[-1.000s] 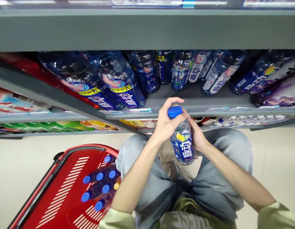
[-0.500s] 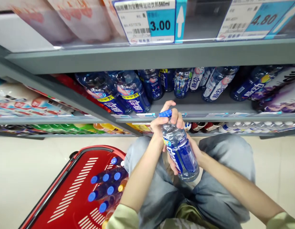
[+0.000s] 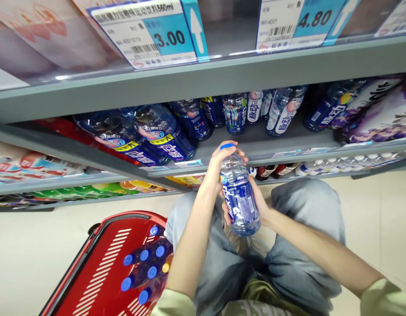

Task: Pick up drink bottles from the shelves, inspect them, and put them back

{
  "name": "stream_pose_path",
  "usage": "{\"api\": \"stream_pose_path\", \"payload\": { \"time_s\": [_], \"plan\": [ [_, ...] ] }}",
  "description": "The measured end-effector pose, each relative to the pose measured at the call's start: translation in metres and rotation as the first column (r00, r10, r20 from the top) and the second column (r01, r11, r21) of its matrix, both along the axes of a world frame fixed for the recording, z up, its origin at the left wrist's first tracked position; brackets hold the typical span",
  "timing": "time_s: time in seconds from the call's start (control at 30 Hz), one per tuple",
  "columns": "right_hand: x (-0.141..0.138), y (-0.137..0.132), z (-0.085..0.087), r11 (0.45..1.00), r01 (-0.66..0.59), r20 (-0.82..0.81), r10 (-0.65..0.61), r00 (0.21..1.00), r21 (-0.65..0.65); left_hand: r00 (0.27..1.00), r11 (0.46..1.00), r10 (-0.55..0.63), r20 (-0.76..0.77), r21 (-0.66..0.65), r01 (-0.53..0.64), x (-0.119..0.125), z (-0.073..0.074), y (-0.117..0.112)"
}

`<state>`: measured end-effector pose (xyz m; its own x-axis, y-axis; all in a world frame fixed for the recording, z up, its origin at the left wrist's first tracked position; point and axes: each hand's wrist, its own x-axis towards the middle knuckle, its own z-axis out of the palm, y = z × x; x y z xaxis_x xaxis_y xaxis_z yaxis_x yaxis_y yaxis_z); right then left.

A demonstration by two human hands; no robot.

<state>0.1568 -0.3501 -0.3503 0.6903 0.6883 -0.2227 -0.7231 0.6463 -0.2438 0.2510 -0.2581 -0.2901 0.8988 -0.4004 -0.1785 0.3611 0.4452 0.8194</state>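
Observation:
I hold a clear drink bottle (image 3: 240, 199) with a blue label and blue cap, tilted with its cap toward the shelf, just in front of the shelf's front edge. My left hand (image 3: 219, 164) is closed round its neck and cap. My right hand (image 3: 259, 202) is wrapped round the lower body from behind, mostly hidden by the bottle. On the grey shelf (image 3: 268, 151) past the bottle stand several like bottles (image 3: 234, 115) with blue labels. Larger bottles (image 3: 157, 136) of the same kind stand to the left.
A red shopping basket (image 3: 101, 263) sits on the pale floor at lower left, holding several blue-capped bottles (image 3: 147, 263). My knees in grey trousers are under my arms. Price tags reading 3.00 (image 3: 150, 33) and 4.80 (image 3: 301, 22) hang on the shelf above. Lower shelves hold more drinks.
The bottle went from upright to tilted, cap toward the shelf, and rose slightly closer to it. My left hand closed over the cap. The view tipped upward, showing the price tags.

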Motion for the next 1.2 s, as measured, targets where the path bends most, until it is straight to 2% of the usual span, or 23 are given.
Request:
{"api": "stream_pose_path", "payload": {
  "time_s": [0.2,0.33,0.5,1.2],
  "plan": [
    [-0.008,0.003,0.007,0.988,0.098,-0.016,-0.100,0.995,-0.121,0.997,0.992,-0.069,0.024,-0.107,0.071,0.000,-0.003,0.000],
    [-0.008,0.005,0.010,0.975,0.136,-0.023,-0.142,0.990,-0.175,0.999,0.998,-0.048,0.015,-0.050,0.048,-0.001,-0.005,0.000],
    [-0.002,0.005,0.013,0.925,0.196,-0.053,-0.224,0.973,-0.326,0.999,1.000,-0.013,0.043,0.013,0.012,0.001,-0.005,-0.002],
    [-0.003,0.002,0.016,0.940,0.147,-0.070,-0.176,0.982,-0.309,0.998,1.000,-0.018,0.061,-0.005,0.018,0.001,-0.009,0.001]
  ]
}}
